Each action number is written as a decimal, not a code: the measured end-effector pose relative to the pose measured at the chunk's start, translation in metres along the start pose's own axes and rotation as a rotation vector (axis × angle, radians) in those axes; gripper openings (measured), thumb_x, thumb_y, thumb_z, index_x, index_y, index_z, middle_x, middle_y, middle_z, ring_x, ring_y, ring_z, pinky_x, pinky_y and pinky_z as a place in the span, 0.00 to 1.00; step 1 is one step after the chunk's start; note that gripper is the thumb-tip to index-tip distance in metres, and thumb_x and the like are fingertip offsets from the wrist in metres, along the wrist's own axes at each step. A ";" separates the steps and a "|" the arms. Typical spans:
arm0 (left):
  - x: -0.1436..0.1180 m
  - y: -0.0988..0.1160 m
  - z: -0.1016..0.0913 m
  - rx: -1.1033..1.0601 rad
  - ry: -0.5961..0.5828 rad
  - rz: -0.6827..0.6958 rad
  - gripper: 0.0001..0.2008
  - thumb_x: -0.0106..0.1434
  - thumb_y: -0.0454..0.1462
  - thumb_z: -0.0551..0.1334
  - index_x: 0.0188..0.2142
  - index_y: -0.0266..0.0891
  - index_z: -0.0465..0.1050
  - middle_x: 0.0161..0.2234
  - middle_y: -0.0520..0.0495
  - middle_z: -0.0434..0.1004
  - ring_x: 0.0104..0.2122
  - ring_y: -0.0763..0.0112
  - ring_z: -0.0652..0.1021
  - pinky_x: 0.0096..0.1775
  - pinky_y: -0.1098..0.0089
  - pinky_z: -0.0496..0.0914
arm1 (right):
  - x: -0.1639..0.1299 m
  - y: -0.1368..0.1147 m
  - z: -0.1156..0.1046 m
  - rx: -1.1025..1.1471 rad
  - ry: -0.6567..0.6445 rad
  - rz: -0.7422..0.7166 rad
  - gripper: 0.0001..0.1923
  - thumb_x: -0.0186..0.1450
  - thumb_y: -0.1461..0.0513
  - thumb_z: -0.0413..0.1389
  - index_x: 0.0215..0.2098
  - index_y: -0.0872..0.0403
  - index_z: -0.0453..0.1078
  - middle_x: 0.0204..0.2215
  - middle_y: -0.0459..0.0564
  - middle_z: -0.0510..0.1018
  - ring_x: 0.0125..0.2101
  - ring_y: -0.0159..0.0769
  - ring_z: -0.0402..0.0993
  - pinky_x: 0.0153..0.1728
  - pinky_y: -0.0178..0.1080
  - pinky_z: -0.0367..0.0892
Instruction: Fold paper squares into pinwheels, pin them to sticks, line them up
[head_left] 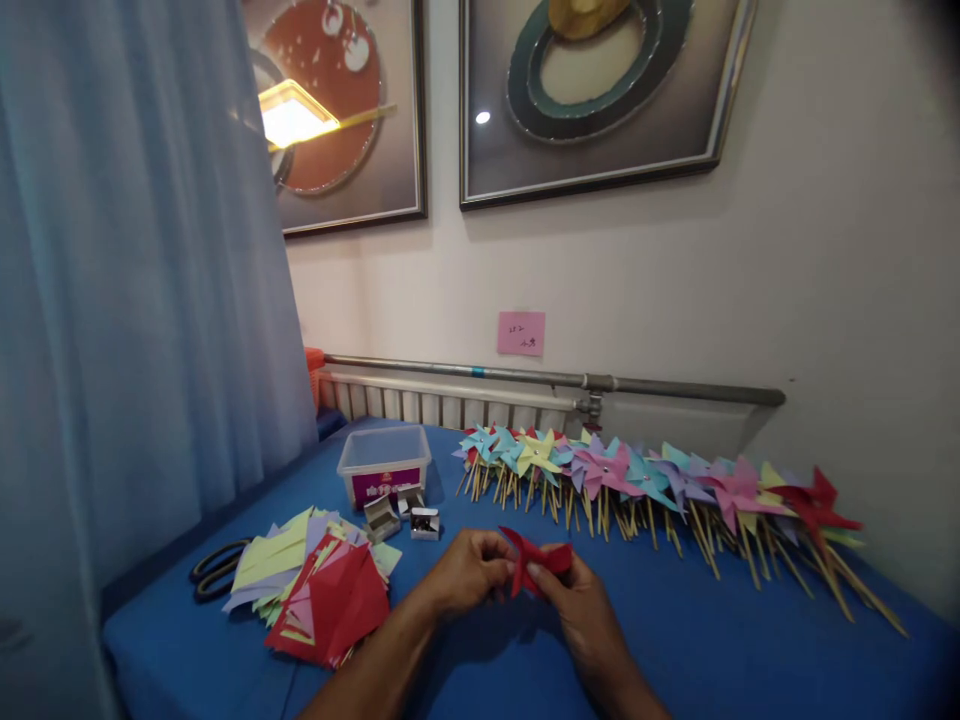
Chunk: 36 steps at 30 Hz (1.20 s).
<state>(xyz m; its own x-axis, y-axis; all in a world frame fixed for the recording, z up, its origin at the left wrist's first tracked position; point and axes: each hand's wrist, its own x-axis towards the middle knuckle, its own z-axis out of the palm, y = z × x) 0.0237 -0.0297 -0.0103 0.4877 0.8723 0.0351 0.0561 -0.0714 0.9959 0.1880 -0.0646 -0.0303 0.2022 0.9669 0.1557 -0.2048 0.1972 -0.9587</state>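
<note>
A folded red paper piece (534,562) is held just above the blue table (675,640), near the middle of its front edge. The left hand (466,573) pinches its left side with curled fingers; the right hand (576,603) grips its right side, thumb on top. Both hands are closed on the paper.

Left of the hands, toward the front left corner, lies a loose stack of cut paper squares (319,588), red ones on top, with green, lilac and pink beneath. A pair of black scissors (217,568) lies at the table's left edge, partly under the stack.

Just behind the hands sit three small open boxes (403,514); what is in them is too small to tell. Behind these stands a clear plastic tub (384,462) with a purple label; its contents cannot be made out.

Along the back edge, from the middle to the right corner, runs a long row of finished pinwheels (652,485) on wooden sticks, in blue, yellow, pink, lilac and red
</note>
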 end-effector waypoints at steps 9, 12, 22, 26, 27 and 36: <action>0.005 -0.009 0.006 0.059 0.112 -0.009 0.09 0.54 0.41 0.62 0.28 0.36 0.72 0.17 0.55 0.69 0.15 0.78 0.64 0.20 0.75 0.56 | 0.000 0.012 -0.002 0.132 0.010 0.085 0.22 0.45 0.51 0.74 0.31 0.53 0.75 0.25 0.44 0.78 0.27 0.35 0.71 0.31 0.36 0.66; 0.005 -0.010 0.007 0.075 0.125 -0.041 0.09 0.55 0.41 0.62 0.27 0.36 0.73 0.16 0.55 0.69 0.15 0.78 0.64 0.19 0.75 0.55 | 0.006 0.021 -0.005 0.133 0.027 0.098 0.23 0.43 0.50 0.75 0.30 0.52 0.75 0.24 0.44 0.78 0.26 0.35 0.72 0.30 0.36 0.66; 0.008 -0.017 0.007 0.078 0.110 -0.027 0.12 0.54 0.44 0.63 0.27 0.37 0.71 0.17 0.55 0.69 0.14 0.78 0.64 0.17 0.75 0.55 | 0.020 0.050 -0.008 0.158 0.068 0.115 0.26 0.39 0.50 0.75 0.31 0.53 0.75 0.25 0.46 0.81 0.26 0.37 0.75 0.30 0.38 0.69; 0.007 -0.015 0.010 0.074 0.125 -0.044 0.13 0.53 0.46 0.64 0.26 0.37 0.71 0.16 0.55 0.68 0.13 0.79 0.62 0.18 0.75 0.54 | 0.020 0.050 -0.008 0.145 0.089 0.105 0.25 0.39 0.50 0.74 0.30 0.53 0.75 0.25 0.46 0.81 0.26 0.38 0.75 0.31 0.39 0.70; 0.007 -0.014 0.011 0.071 0.133 -0.044 0.13 0.53 0.46 0.65 0.26 0.37 0.70 0.16 0.56 0.68 0.14 0.79 0.62 0.18 0.75 0.54 | 0.020 0.050 -0.008 0.137 0.082 0.100 0.25 0.40 0.50 0.74 0.30 0.53 0.76 0.25 0.46 0.81 0.27 0.38 0.75 0.32 0.39 0.70; 0.005 -0.012 0.011 0.054 0.139 -0.056 0.13 0.51 0.46 0.65 0.26 0.37 0.71 0.16 0.56 0.67 0.14 0.79 0.62 0.19 0.75 0.55 | 0.009 0.029 -0.004 0.120 0.031 0.086 0.20 0.44 0.53 0.73 0.29 0.53 0.74 0.24 0.45 0.80 0.26 0.36 0.73 0.32 0.37 0.68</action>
<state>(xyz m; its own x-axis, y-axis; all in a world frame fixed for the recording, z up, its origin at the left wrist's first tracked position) 0.0356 -0.0298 -0.0231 0.3575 0.9339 -0.0051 0.1284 -0.0437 0.9908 0.1874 -0.0502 -0.0578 0.2085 0.9759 0.0649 -0.3353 0.1337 -0.9326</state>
